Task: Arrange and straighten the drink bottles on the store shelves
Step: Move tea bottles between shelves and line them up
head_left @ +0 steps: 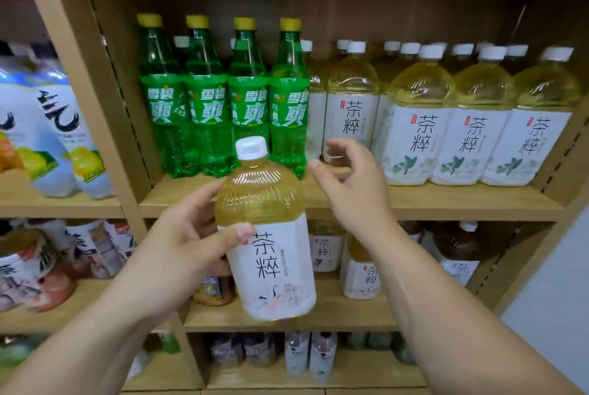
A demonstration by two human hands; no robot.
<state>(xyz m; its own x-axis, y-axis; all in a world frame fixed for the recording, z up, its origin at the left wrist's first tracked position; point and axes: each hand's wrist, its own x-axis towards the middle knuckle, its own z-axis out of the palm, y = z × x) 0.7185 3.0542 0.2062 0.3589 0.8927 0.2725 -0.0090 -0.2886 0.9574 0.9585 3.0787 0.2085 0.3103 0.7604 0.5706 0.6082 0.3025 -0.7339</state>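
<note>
Nearest, a tea bottle (pixel 271 251) is gripped by the left hand (pixel 188 235), with the thumb laid across the white label and the fingers wrapped behind. It is held in the air before the shelves, slightly tilted, white cap uppermost. Just to its right, the right hand (pixel 353 190) is held open with fingers loosely spread and nothing in it, over the shelf (pixel 414 203) edge. Behind, four green bottles (pixel 223 98) are lined up upright at the left. A tea row (pixel 471 127) is stood at the right.
</note>
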